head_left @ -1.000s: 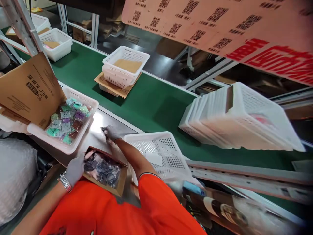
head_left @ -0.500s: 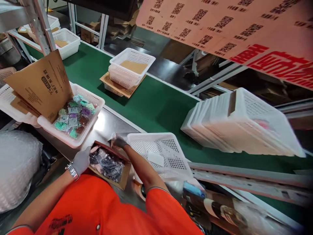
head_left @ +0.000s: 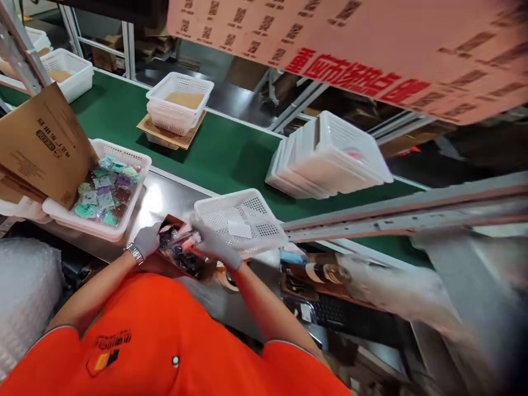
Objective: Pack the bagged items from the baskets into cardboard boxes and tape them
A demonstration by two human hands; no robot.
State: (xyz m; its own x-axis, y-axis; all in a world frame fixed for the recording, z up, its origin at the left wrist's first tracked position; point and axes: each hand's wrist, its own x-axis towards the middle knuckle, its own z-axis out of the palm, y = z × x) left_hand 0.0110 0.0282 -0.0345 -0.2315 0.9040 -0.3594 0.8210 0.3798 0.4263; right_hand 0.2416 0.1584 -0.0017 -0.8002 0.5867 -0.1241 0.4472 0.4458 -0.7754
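Observation:
My left hand (head_left: 147, 240), in a grey glove with a metal watch at the wrist, grips the near left edge of a small open cardboard box (head_left: 181, 257) full of dark plastic packets. My right hand (head_left: 212, 244), also gloved, reaches into the box from the right and closes on a clear plastic packet (head_left: 184, 236) at the top of the pile. An empty white perforated basket (head_left: 239, 222) with a white slip in it sits just right of the box on the steel counter.
A white basket of coloured packets (head_left: 108, 187) lies at left, with a brown cardboard flap (head_left: 43, 144) over it. On the green conveyor (head_left: 231, 157) are a stack of tipped white baskets (head_left: 325, 157) and a basket on cardboard (head_left: 177, 104). Bubble wrap (head_left: 25, 291) lies at lower left.
My right hand has come back from the counter beyond the box and down into the box onto a packet. The view has swung right; my left hand stays on the box.

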